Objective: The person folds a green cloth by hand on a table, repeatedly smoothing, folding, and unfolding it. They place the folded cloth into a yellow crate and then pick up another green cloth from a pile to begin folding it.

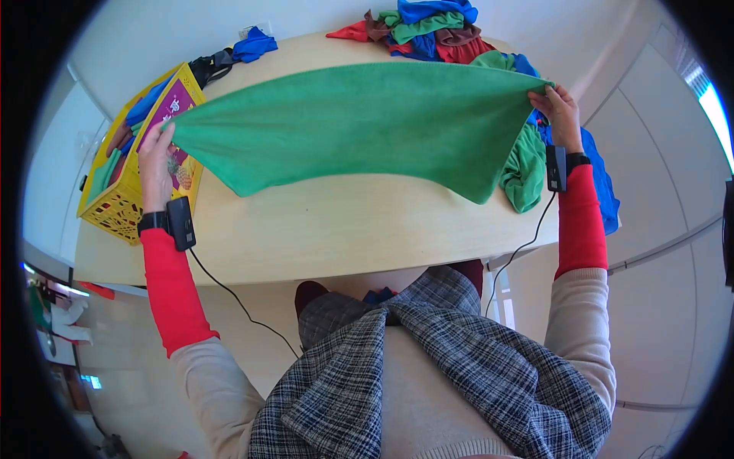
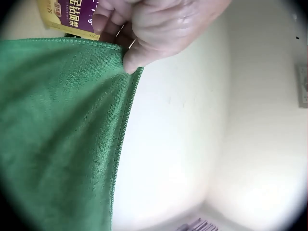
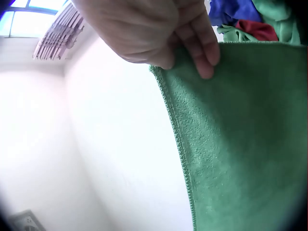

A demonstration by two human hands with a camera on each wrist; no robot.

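A green towel (image 1: 359, 122) is stretched out in the air above the wooden table (image 1: 321, 229), its lower edge sagging toward the tabletop. My left hand (image 1: 157, 157) pinches its left corner, seen close in the left wrist view as fingers (image 2: 139, 53) closed on the green towel (image 2: 57, 134). My right hand (image 1: 556, 111) pinches the right corner; the right wrist view shows fingers (image 3: 202, 48) clamped on the towel's hemmed edge (image 3: 231, 144).
A yellow crate (image 1: 126, 176) with folded cloths and a purple label stands at the table's left end. A heap of coloured cloths (image 1: 436, 30) lies at the far edge and spills down the right side (image 1: 596, 176). A dark strap (image 1: 214, 65) lies by the crate.
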